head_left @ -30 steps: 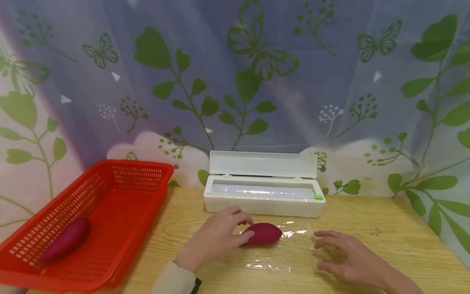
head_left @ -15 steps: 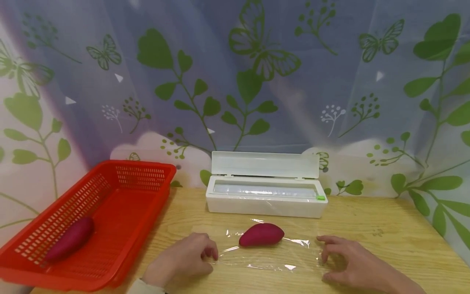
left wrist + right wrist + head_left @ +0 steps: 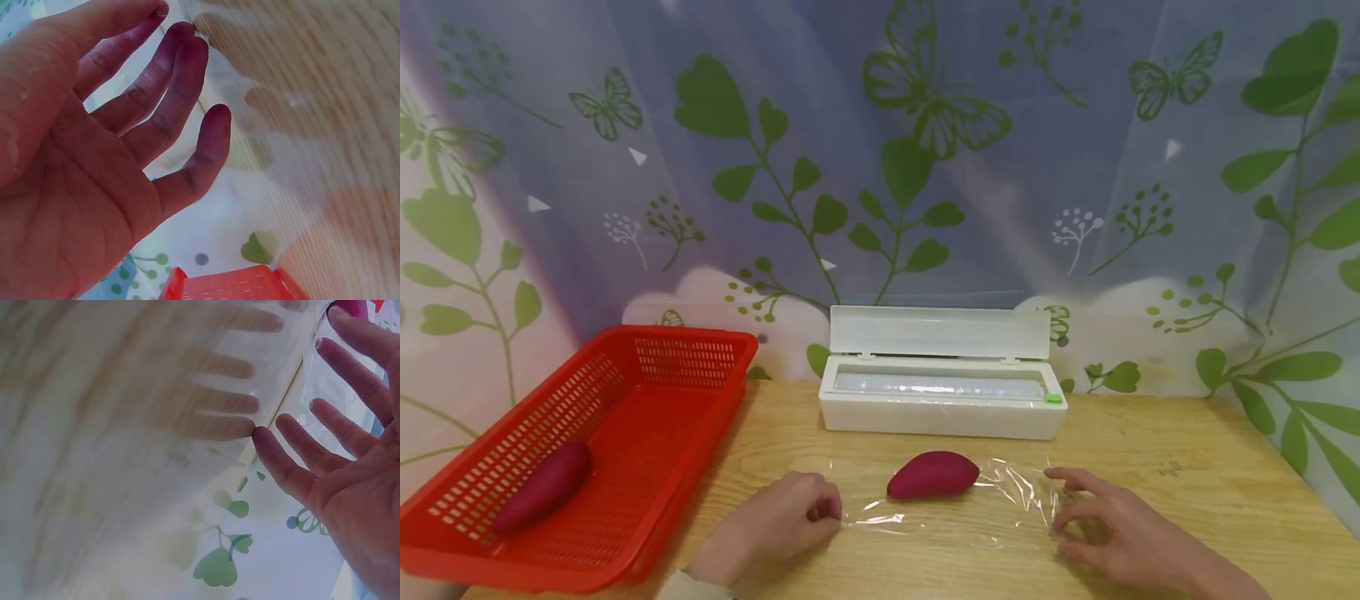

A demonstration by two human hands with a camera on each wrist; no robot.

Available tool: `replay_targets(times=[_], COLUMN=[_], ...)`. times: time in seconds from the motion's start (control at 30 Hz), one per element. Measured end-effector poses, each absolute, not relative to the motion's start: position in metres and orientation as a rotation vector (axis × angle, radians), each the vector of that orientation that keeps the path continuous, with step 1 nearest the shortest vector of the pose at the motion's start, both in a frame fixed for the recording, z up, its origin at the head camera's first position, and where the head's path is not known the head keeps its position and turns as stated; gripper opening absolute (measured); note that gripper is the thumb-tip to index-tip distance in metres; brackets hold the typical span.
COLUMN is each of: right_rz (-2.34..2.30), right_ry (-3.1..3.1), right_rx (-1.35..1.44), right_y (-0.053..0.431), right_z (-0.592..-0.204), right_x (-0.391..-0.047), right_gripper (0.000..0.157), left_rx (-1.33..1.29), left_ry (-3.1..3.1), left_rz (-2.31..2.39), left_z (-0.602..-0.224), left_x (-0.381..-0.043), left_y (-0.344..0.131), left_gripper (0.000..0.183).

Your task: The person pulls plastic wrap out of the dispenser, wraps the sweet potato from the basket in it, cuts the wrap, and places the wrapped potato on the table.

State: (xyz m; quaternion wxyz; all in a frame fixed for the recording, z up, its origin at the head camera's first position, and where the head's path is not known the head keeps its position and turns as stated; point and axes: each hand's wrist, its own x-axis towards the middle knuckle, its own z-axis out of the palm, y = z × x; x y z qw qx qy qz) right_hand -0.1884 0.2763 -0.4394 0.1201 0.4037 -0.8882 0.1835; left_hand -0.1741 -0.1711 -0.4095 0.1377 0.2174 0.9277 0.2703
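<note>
A purple sweet potato [image 3: 933,476] lies on a clear sheet of plastic wrap [image 3: 955,523] spread over the wooden table. At the sheet's left edge, the thumb and index finger of my left hand [image 3: 775,521] pinch the film, which creases towards them. On the opposite edge my right hand [image 3: 1116,525] holds the film between thumb and index finger, its other fingers spread. The left wrist view shows the left hand [image 3: 119,125] with its remaining fingers loosely bent. In the right wrist view, the right hand [image 3: 350,456] has film behind its fingers.
Behind the sheet stands a white wrap dispenser [image 3: 940,421], lid raised, with a roll of film [image 3: 936,384] inside and a green slider [image 3: 1053,399]. A red basket [image 3: 662,500] on the left holds another purple sweet potato [image 3: 542,487]. A patterned curtain [image 3: 1000,167] hangs behind the table.
My left hand has let go of the sweet potato and moved left to the film's edge. The right hand has closed on the right edge, and the film there is more creased.
</note>
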Motion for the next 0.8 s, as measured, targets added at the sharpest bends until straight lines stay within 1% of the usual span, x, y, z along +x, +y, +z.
replay_targets(times=[0.17, 0.4, 0.47, 0.63, 0.67, 0.8], right_rz=[0.521, 0.487, 0.492, 0.535, 0.536, 0.47], right_ry=[-2.716, -2.878, -2.91, -3.02, -3.03, -2.942], right_rx=[1.136, 1.145, 1.136, 1.064, 1.06, 1.116], right_y=[0.271, 0.27, 0.269, 0.266, 0.265, 0.265], right_z=[-0.435, -0.428, -0.426, -0.424, -0.424, -0.427], right_x=[-0.185, -0.183, -0.182, -0.179, -0.179, -0.18], right_gripper=[0.019, 0.005, 0.006, 0.02, 0.02, 0.008], left_rx=[0.65, 0.717, 0.72, 0.698, 0.693, 0.681], left_ry=[2.696, 2.698, 2.7, 2.688, 2.683, 2.668], left_rz=[0.808, 0.822, 0.819, 0.82, 0.824, 0.846], left_z=[-0.41, -0.41, -0.411, -0.412, -0.412, -0.409], left_x=[-0.174, -0.172, -0.172, -0.173, -0.173, -0.173], left_y=[-0.175, -0.179, -0.18, -0.182, -0.182, -0.183], left_gripper=[0.007, 0.009, 0.011, 0.011, 0.01, 0.008])
